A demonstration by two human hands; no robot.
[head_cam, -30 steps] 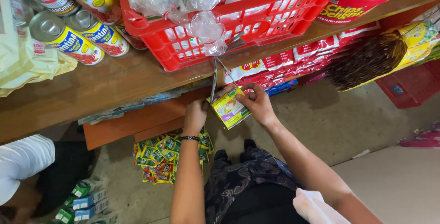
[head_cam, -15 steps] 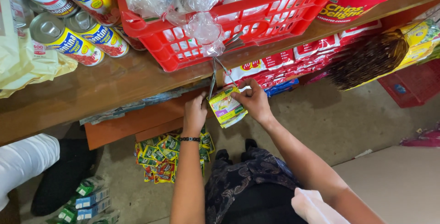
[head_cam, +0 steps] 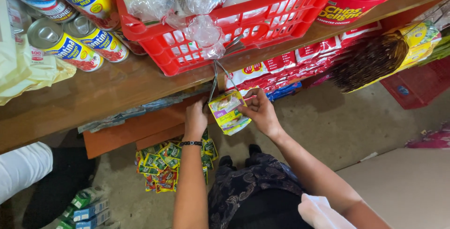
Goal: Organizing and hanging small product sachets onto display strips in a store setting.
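Observation:
Both my hands hold a small yellow and green sachet pack [head_cam: 228, 112] just under the front edge of a wooden shelf [head_cam: 117, 88]. My left hand [head_cam: 197, 119] grips its left side and my right hand [head_cam: 261, 112] pinches its right side. A thin wire hook [head_cam: 218, 72] hangs from the red plastic basket [head_cam: 225, 32] down to the top of the pack. A black bracelet circles my left wrist.
Several tins [head_cam: 65, 46] lie on the shelf at left, round red tubs [head_cam: 356, 4] at right. Strips of green and red sachets [head_cam: 164, 163] lie on the floor. Red packets [head_cam: 300, 65] hang under the shelf. Another person's white sleeve [head_cam: 21, 170] shows at lower left.
The sachet pack and both hands have stayed at the wire hook, shifting only slightly. The view has moved a little.

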